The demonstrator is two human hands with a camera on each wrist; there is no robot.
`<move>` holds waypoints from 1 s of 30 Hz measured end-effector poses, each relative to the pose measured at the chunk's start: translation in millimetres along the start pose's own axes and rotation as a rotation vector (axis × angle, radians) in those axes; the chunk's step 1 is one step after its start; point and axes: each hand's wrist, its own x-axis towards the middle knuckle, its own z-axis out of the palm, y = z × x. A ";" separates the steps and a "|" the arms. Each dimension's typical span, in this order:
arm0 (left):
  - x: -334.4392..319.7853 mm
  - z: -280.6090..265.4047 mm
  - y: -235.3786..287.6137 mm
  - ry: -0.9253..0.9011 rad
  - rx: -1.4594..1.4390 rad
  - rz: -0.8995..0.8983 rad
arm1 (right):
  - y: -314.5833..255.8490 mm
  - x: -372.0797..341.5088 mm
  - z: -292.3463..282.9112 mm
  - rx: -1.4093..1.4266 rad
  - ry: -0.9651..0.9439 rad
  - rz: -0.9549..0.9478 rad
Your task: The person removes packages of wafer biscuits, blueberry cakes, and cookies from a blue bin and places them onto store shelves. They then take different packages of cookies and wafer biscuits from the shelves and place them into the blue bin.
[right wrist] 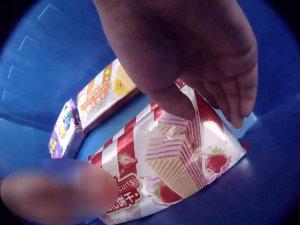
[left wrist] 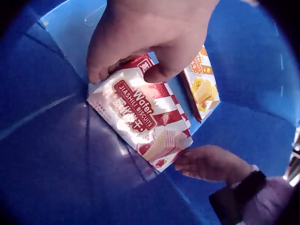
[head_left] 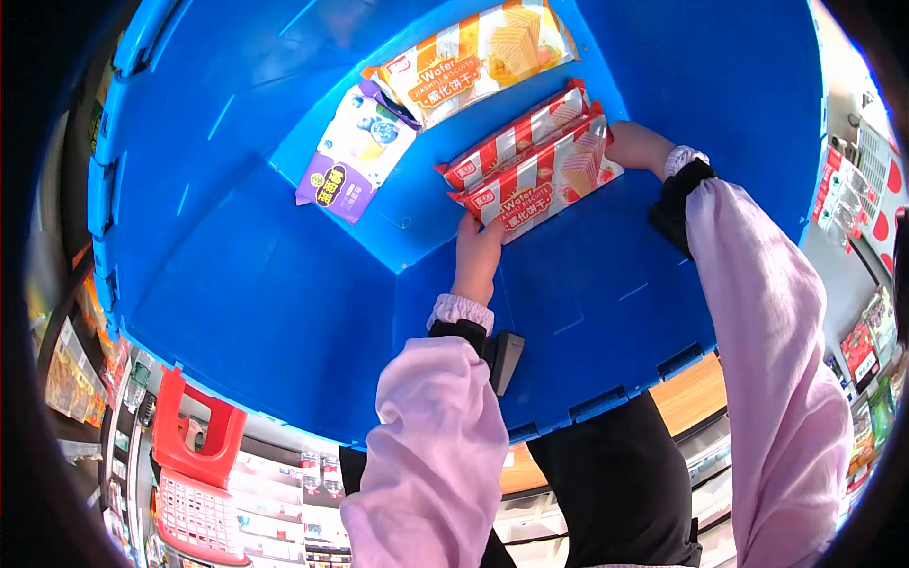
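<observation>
Two red-striped strawberry wafer packs stand side by side inside a blue crate (head_left: 256, 237). My left hand (head_left: 479, 257) grips the near end of the front wafer pack (head_left: 544, 185), thumb at its upper edge and fingers round the end. At the opposite end of that pack is my right hand (head_left: 639, 149); its fingers (right wrist: 236, 105) are fairly straight along the pack's end, and the thumb overlaps the printed face. Right behind it leans the other strawberry wafer pack (head_left: 516, 137), partly covered by the front one.
An orange-striped wafer pack (head_left: 473, 62) lies along the crate's far wall. Beside it, a purple-and-white blueberry pack (head_left: 360, 151) lies at the left end. High blue walls surround the hands. Outside stand a red basket (head_left: 199, 511) and stocked shelves.
</observation>
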 end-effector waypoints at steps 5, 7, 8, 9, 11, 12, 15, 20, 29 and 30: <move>35.5 -32.7 5.2 0.238 0.295 0.041 | 10.2 22.7 -9.1 -0.094 0.430 -0.123; 40.4 -35.9 32.6 0.327 0.398 0.341 | 11.1 39.8 -12.0 0.054 0.714 -0.200; 44.1 -37.1 47.4 0.277 0.421 0.468 | 10.9 47.3 -16.4 0.080 0.728 -0.221; 48.1 -37.7 60.3 0.229 0.442 0.593 | 5.7 52.3 -22.1 0.106 0.737 -0.243; 60.1 -37.0 80.5 0.151 0.566 0.620 | 1.8 71.4 -24.1 0.073 0.792 -0.241; 61.3 -36.6 87.9 0.128 0.668 0.570 | -0.7 73.5 -22.5 0.118 0.753 -0.215; 59.6 -35.1 87.4 0.116 0.410 0.419 | -4.6 71.2 -19.3 0.195 0.679 -0.169; 42.0 -55.6 50.3 0.172 0.278 0.225 | 30.2 58.9 -9.8 0.073 0.528 -0.162; 29.6 -67.5 26.7 0.184 0.212 0.060 | 36.7 32.0 -21.2 0.148 0.278 -0.052; 29.6 -66.9 29.3 0.186 0.202 0.058 | 36.1 33.1 -22.3 0.114 0.270 -0.050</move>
